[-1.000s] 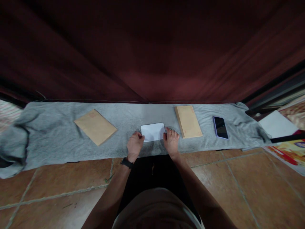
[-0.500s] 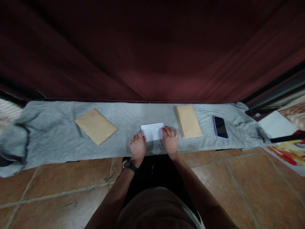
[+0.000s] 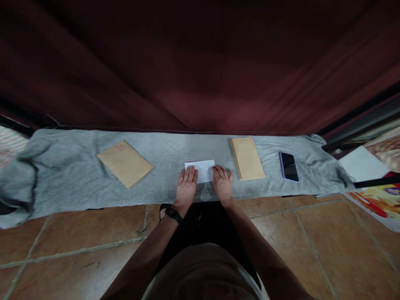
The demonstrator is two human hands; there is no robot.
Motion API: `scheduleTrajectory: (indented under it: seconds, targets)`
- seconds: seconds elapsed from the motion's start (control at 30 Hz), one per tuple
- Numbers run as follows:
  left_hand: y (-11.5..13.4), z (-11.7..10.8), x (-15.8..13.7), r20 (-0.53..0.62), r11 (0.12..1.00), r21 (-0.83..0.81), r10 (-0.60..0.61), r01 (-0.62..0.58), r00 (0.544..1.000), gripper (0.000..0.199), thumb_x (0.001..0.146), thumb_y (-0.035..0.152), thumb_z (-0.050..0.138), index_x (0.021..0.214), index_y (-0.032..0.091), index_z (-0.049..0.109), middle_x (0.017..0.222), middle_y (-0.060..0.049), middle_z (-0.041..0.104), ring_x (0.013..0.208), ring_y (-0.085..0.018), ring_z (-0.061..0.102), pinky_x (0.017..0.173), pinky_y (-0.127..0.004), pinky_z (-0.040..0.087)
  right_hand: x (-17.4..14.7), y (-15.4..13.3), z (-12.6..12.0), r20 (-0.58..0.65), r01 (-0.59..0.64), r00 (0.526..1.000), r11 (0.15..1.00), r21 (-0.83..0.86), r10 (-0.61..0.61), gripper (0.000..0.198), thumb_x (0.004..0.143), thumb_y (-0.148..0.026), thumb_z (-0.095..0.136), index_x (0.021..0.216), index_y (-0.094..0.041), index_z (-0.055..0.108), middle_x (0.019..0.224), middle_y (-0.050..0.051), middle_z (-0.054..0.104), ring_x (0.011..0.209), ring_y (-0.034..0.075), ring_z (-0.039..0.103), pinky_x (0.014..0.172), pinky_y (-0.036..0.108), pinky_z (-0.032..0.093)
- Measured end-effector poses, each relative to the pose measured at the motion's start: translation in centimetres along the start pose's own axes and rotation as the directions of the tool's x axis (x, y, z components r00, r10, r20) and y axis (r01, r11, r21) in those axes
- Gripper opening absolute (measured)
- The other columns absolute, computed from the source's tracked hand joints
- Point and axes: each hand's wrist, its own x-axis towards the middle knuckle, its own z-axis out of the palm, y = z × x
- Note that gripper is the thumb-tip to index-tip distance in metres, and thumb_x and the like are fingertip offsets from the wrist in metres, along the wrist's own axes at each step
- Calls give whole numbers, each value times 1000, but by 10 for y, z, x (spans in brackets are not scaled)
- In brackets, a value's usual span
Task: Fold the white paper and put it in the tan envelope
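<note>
A folded-looking white sheet of paper (image 3: 205, 170) lies flat on the grey cloth, directly in front of me. My left hand (image 3: 186, 185) rests palm down over its left end, fingers stretched out across the paper. At the right end, my right hand (image 3: 223, 182) touches the edge with bent fingertips; its thumb sticks out to the side and the fingers lie apart from the palm. Just right of that hand is a stack of brown envelopes (image 3: 250, 159). Farther left, a brown envelope (image 3: 125, 163) lies at a slant.
A phone (image 3: 289, 167) in a purple case lies right of the stack. Grey cloth (image 3: 75, 166) covers the long narrow surface. Behind it hangs a dark red curtain (image 3: 200, 75). Tiled floor (image 3: 281, 225) shows below, with white paper (image 3: 364, 163) at the far right.
My left hand has moved right and forward onto the paper, its fingers now straightened over the left end. My right hand and the paper have hardly moved.
</note>
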Motion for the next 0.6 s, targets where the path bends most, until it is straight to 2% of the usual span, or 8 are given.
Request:
scheduleTrajectory:
  seconds: [0.17, 0.27, 0.37, 0.5, 0.6]
  targets:
    - [-4, 8, -1, 17, 994, 94, 47, -49, 999, 64, 90, 5, 27, 150, 23, 43, 150, -16, 53, 145, -32, 43, 114, -58, 41, -1, 1, 0, -2, 10, 1000, 1000, 10, -10, 42, 102, -13, 38, 141, -17, 54, 146, 14, 57, 134, 27, 49, 119, 56, 18]
    - [-4, 8, 0, 41, 984, 165, 65, -71, 997, 65, 91, 5, 28, 153, 21, 40, 151, -17, 52, 145, -32, 42, 117, -57, 39, 2, -1, -1, -15, 1, 1000, 1000, 11, -1, 42, 101, -13, 40, 140, -16, 56, 147, 14, 56, 137, 29, 46, 121, 57, 17]
    - [-2, 7, 1, 90, 966, 247, 61, -82, 994, 62, 92, 5, 29, 151, 14, 43, 153, -19, 49, 147, -30, 40, 120, -52, 36, 9, -10, -1, -36, 21, 999, 997, 77, -18, 43, 101, -14, 41, 141, -16, 57, 150, 14, 53, 141, 29, 43, 121, 52, 24]
    - [2, 5, 3, 135, 943, 324, 39, -82, 990, 57, 92, 4, 32, 147, 7, 48, 155, -21, 46, 148, -28, 39, 120, -45, 36, 17, -31, 7, 6, 114, 993, 965, 235, -119, 42, 104, -23, 41, 143, -18, 56, 151, 11, 53, 142, 22, 45, 119, 39, 35]
    - [2, 4, 3, 160, 932, 349, 39, -94, 986, 57, 91, 3, 34, 146, 5, 49, 156, -20, 45, 148, -27, 38, 119, -44, 37, 16, -41, 15, 56, 171, 980, 953, 249, -191, 43, 106, -25, 38, 145, -15, 55, 152, 10, 52, 144, 20, 44, 123, 38, 32]
